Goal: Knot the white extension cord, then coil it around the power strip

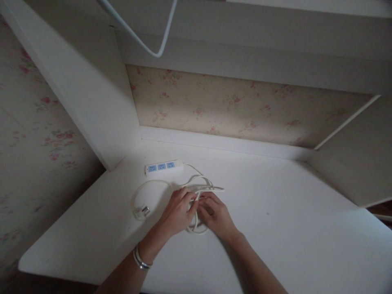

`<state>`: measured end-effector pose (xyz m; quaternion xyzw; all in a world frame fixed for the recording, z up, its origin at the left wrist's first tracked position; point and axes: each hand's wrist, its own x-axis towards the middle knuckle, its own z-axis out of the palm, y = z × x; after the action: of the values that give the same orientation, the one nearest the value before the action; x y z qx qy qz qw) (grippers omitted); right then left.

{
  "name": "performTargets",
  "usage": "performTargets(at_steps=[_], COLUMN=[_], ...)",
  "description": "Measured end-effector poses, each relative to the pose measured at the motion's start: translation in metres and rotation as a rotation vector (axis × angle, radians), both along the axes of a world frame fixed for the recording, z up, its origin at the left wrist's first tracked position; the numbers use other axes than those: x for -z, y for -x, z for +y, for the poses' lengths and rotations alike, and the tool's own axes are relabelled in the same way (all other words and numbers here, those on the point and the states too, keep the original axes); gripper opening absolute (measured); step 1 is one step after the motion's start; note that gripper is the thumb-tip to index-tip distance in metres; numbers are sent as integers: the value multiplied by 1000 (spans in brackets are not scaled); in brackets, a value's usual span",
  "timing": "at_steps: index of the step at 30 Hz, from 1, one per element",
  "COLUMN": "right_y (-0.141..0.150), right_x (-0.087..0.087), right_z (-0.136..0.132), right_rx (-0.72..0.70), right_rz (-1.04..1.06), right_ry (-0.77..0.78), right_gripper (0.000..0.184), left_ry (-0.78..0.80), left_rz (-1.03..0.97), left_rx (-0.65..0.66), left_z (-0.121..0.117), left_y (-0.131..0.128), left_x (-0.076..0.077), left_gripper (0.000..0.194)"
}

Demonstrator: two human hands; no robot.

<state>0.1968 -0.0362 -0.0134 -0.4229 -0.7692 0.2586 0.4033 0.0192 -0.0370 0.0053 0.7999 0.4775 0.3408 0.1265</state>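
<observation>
A white power strip (164, 167) with three blue sockets lies on the white desk (290, 220) near the back left. Its white cord (202, 185) runs in loose coils toward me and ends in a plug (141, 212) at the left. My left hand (178, 213), with bracelets on the wrist, and my right hand (217, 216) meet over the bundled coils. Both have their fingers closed around loops of the cord. Part of the bundle is hidden under the hands.
A white side panel (92, 98) rises at the left and another at the right (355, 159), with a shelf overhead. Floral wallpaper (239, 108) backs the desk. A thin white cable (147, 41) hangs from above.
</observation>
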Motion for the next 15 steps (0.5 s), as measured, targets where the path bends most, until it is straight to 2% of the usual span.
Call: performTargets(at_steps=[3, 7, 11, 15], right_y=[-5, -11, -15, -20], right_x=[0, -5, -13, -20], right_z=[4, 7, 7, 7], right_rx=[124, 94, 108, 99], right_rz=[-55, -98, 2, 118], right_ry=[-31, -120, -11, 105], right_gripper=[17, 17, 24, 29], left_ry=[-29, -47, -97, -64], left_rz=[38, -41, -53, -29], left_rx=[-87, -154, -219, -274], left_z=[2, 5, 6, 7], left_y=[-2, -5, -6, -5], left_x=[3, 9, 12, 10], left_gripper=[13, 14, 14, 15])
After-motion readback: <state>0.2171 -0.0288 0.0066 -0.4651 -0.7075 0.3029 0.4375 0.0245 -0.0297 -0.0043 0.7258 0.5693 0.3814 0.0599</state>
